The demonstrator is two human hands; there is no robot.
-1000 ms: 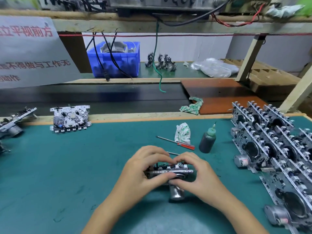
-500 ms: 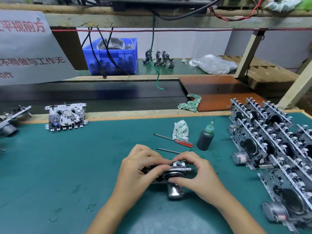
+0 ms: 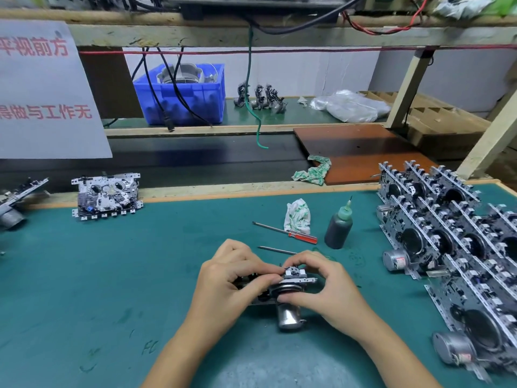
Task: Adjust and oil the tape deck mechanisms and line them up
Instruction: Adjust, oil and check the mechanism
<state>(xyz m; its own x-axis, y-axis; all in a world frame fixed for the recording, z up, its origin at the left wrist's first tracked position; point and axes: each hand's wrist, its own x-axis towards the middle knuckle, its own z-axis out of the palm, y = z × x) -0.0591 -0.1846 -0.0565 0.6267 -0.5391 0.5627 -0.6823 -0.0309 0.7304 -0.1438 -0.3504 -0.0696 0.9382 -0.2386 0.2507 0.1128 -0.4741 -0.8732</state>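
Tape deck mechanism (image 3: 291, 282) at table (image 3: 112, 275) centre, gripped by left hand (image 3: 232, 278) at 9 o'clock and right hand (image 3: 321, 287) at 3 o'clock, fingers curled round frame edges. Probably light, stiff sheet metal with fragile levers; motor can (image 3: 288, 316) at 6 o'clock. Best held by frame rails. Oil bottle (image 3: 339, 229) at 1 o'clock; finished row (image 3: 453, 242) at 3 o'clock.

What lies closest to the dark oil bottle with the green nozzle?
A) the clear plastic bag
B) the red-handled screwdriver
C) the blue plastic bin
B: the red-handled screwdriver lies on the green mat just left of the dark oil bottle; the bin and bag sit on the far shelf.
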